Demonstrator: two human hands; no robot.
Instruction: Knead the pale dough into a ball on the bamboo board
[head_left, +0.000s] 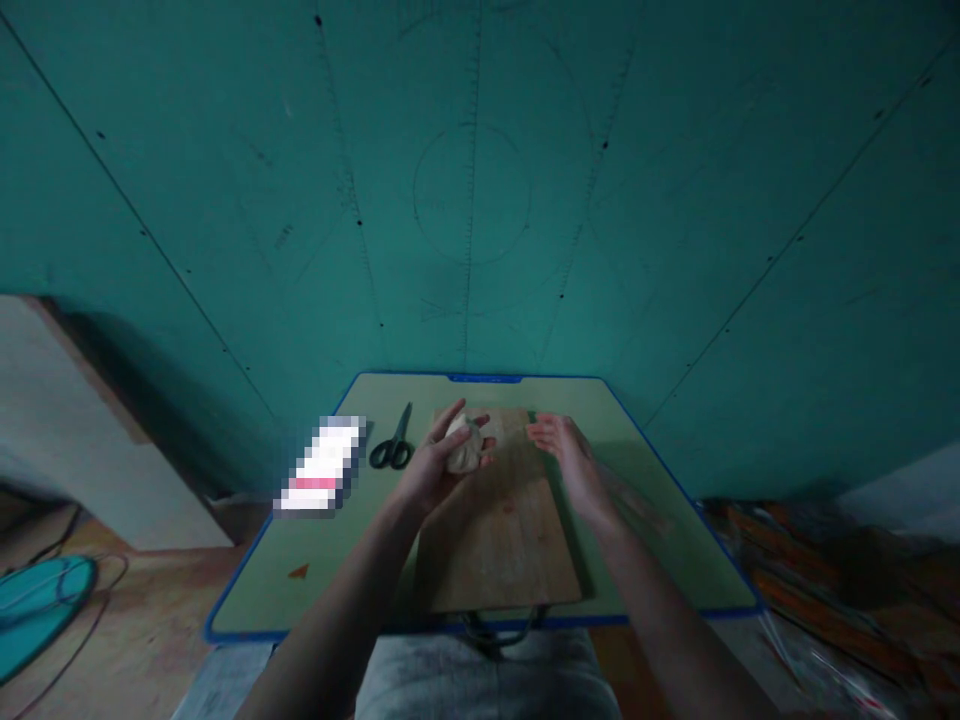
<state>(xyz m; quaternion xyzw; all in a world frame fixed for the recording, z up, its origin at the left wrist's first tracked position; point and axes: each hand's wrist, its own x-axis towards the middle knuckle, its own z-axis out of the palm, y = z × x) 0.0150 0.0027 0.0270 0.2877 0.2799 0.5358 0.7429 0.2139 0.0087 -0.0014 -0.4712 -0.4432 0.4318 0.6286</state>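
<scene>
My left hand (439,455) is curled around a pale, rounded lump (464,447) that looks like dough or clay, with the thumb across it. The lump is held above the far part of a wooden board (510,545). To the right, my right hand (566,445) hovers over the board's edge, fingers stretched out and nothing in it. A gap separates it from the lump. Black-handled scissors (393,448) lie left of my left hand, blades pointing away.
The light-green table (337,590) has a blue rim and stands against a green wall (480,200). A pixelated, bright rectangular thing (322,465) lies at its left side. Near the front left is a small orange-brown scrap (298,571). Clear plastic (637,500) lies beyond my right forearm.
</scene>
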